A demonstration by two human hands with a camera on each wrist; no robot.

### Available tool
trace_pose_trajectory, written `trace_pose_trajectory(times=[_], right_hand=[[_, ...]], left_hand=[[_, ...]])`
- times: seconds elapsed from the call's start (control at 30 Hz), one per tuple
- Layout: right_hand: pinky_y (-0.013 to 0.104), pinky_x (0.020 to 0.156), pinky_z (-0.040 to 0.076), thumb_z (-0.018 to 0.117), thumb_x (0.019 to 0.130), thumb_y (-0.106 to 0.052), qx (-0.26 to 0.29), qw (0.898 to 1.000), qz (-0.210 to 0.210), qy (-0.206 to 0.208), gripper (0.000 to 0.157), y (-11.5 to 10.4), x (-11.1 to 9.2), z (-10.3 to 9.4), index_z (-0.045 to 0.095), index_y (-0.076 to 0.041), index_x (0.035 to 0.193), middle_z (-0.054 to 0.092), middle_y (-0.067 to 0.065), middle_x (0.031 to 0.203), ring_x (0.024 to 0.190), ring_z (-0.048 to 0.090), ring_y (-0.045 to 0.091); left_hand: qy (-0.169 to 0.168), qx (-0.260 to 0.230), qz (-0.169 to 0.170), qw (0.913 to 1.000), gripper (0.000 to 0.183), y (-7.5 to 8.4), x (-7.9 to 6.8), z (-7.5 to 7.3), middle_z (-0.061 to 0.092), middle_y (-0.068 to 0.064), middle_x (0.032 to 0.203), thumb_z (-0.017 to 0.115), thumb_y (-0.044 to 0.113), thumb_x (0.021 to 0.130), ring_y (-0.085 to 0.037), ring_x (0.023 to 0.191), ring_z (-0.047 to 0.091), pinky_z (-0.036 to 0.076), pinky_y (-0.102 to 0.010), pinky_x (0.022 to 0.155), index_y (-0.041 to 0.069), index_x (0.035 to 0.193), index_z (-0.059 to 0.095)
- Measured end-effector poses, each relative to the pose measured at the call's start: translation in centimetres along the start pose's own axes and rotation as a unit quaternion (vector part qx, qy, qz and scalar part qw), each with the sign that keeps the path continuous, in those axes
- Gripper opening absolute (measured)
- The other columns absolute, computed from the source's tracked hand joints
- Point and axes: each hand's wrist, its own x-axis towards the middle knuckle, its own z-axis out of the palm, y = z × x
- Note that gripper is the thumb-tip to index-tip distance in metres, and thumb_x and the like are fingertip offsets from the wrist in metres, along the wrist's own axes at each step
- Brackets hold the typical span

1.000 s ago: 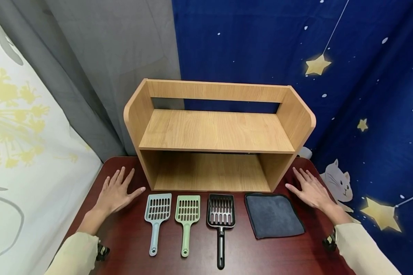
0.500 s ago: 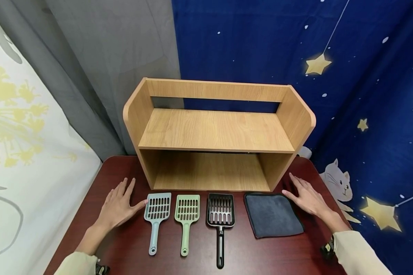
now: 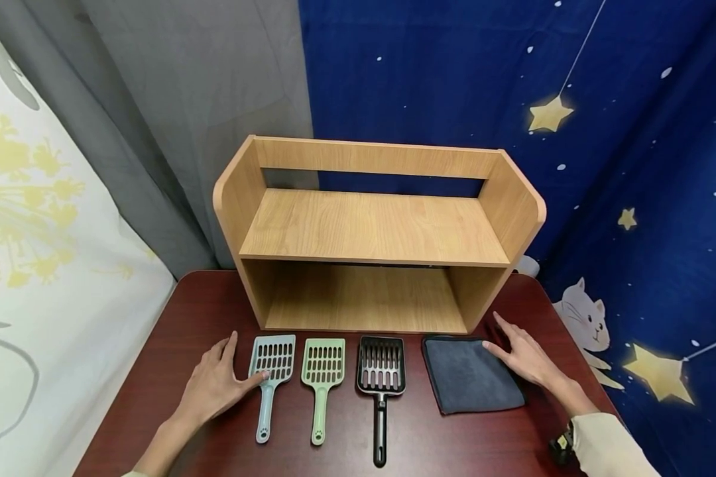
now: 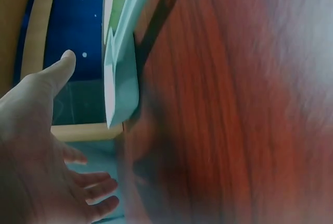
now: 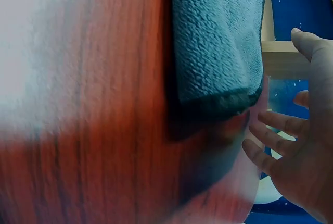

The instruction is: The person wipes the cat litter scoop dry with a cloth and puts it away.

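A light blue slotted litter scoop [image 3: 265, 411] lies on the dark red table, beside my left hand [image 3: 211, 387]. The left fingers are spread, and the thumb reaches over the scoop's slotted head. In the left wrist view, a gap shows between that thumb and the scoop [image 4: 125, 88]. To its right lie a green litter scoop [image 3: 320, 411] and a black-handled litter scoop [image 3: 380, 424]. My right hand [image 3: 528, 358] hovers at the right edge of a folded dark grey cloth [image 3: 471, 381], thumb above its corner. Loose and holding nothing, its fingers show beside the cloth [image 5: 218, 52] in the right wrist view.
A two-tier wooden shelf [image 3: 376, 225] stands at the back of the table [image 3: 310, 464], just behind the scoops and cloth. Grey [image 3: 203, 79] and blue star-patterned curtains [image 3: 429, 73] hang behind it. A white patterned curtain [image 3: 54, 351] borders the left side.
Both hands have drawn back toward me and inward. The left thumb has come over the blue litter scoop, the right thumb over the cloth's corner. The scoops, cloth and shelf have stayed put.
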Motion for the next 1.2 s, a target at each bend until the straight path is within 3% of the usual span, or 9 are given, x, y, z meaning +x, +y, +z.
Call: trace_pose_trajectory(times=[0.17,0.27,0.57,0.73,1.0,1.07,1.2], right_hand=[[0.056,0.092,0.044,0.062,0.093,-0.047,0.048,0.998,-0.022,0.022,0.081,0.0,0.1,1.0,0.027,-0.006,0.154,0.058,0.023,0.13,0.113,0.057,0.038],[0.049,0.084,0.05,0.068,0.091,-0.041,0.066,0.997,-0.033,0.039,0.079,-0.1,0.1,1.3,0.033,-0.005,0.152,0.062,0.02,0.123,0.104,0.06,0.031],[0.037,0.077,0.049,0.074,0.087,-0.037,0.09,0.995,-0.017,0.05,0.078,0.2,0.2,1.9,0.039,-0.005,0.148,0.064,0.016,0.119,0.098,0.061,0.026],[0.031,0.078,0.047,0.076,0.086,-0.034,0.138,0.99,0.004,0.022,0.076,0.1,0.1,1.5,0.04,-0.006,0.147,0.064,0.017,0.118,0.096,0.061,0.026],[0.02,0.082,0.048,0.075,0.086,-0.019,0.261,0.964,-0.02,-0.051,0.066,0.8,0.1,1.2,0.046,-0.003,0.143,0.047,0.023,0.142,0.122,0.05,0.041],[0.02,0.085,0.047,0.076,0.085,-0.018,0.279,0.958,-0.025,-0.062,0.064,1.1,0.1,1.0,0.049,-0.006,0.141,0.047,0.02,0.143,0.125,0.048,0.038],[0.02,0.093,0.042,0.076,0.085,-0.019,0.294,0.952,-0.028,-0.085,0.057,1.4,-0.1,0.8,0.056,-0.014,0.138,0.053,0.012,0.141,0.128,0.048,0.021]], left_hand=[[-0.016,-0.024,-0.041,0.9987,0.125,0.7,-1.0,-0.1,0.043,-0.037,0.134,0.064,0.08,0.069,-0.054,0.119,0.045,0.043,-0.065,0.084,-0.009,0.149,0.027],[-0.019,-0.031,-0.055,0.9978,0.125,1.1,-1.5,-0.1,0.044,-0.038,0.131,0.068,0.077,0.068,-0.055,0.119,0.044,0.043,-0.065,0.084,-0.011,0.147,0.027],[-0.046,-0.042,-0.064,0.996,0.127,2.2,-2.8,0.9,0.044,-0.038,0.131,0.073,0.073,0.066,-0.054,0.123,0.041,0.043,-0.064,0.088,-0.013,0.146,0.027],[-0.051,-0.041,-0.066,0.9957,0.127,2.7,-3.3,1.6,0.044,-0.038,0.13,0.075,0.072,0.065,-0.054,0.123,0.041,0.04,-0.062,0.094,-0.016,0.144,0.029],[-0.037,-0.048,-0.063,0.9962,0.12,3.4,-3.5,2.1,0.044,-0.038,0.127,0.081,0.062,0.066,-0.051,0.122,0.041,0.039,-0.059,0.097,-0.019,0.14,0.033],[-0.033,-0.049,-0.063,0.9963,0.119,3.4,-3.5,2.3,0.044,-0.037,0.126,0.082,0.059,0.065,-0.051,0.121,0.041,0.039,-0.059,0.097,-0.019,0.14,0.034],[-0.026,-0.047,-0.062,0.9967,0.117,3.4,-3.6,2.6,0.043,-0.037,0.127,0.084,0.055,0.065,-0.051,0.121,0.04,0.039,-0.059,0.097,-0.019,0.14,0.034]])
